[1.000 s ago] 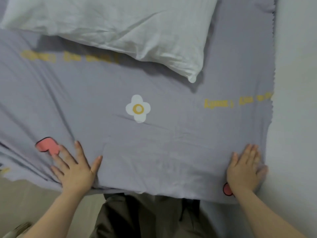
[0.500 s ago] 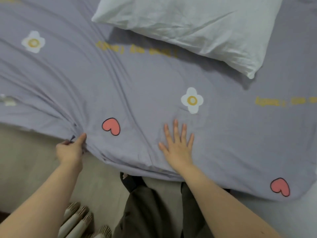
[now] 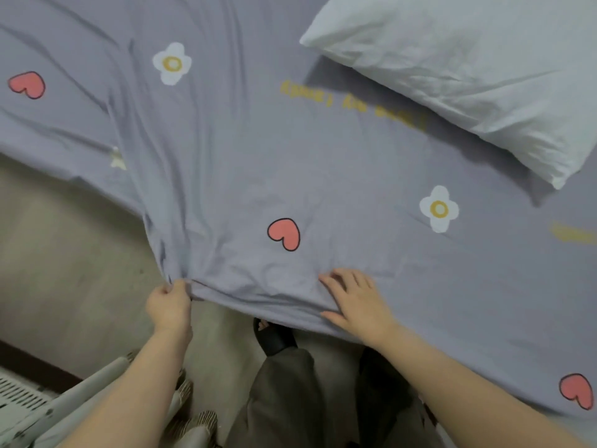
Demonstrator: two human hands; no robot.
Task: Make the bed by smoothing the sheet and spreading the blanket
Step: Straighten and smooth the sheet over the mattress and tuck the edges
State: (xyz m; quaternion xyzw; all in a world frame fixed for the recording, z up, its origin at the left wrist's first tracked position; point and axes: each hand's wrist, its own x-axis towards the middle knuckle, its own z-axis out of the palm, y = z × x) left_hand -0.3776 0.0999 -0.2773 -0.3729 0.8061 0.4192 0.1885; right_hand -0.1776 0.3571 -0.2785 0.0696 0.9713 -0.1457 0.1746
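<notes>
A lavender sheet printed with pink hearts, white flowers and yellow lettering covers the bed. Long wrinkles fan out from its near edge toward the upper left. My left hand pinches that near edge, which hangs over the bedside, and the cloth bunches at the fingers. My right hand rests on the sheet near the bed's edge, below a pink heart, palm down with fingers spread. A white pillow lies at the upper right. No blanket is in view.
Beige floor runs along the left of the bed. A pale metal frame with a slatted part stands at the bottom left. My dark trousers and a black slipper are below the sheet's edge.
The view has swung left along the bed. My left hand went from lying flat to pinching the sheet's edge. My right hand left the right corner and now rests near the middle edge.
</notes>
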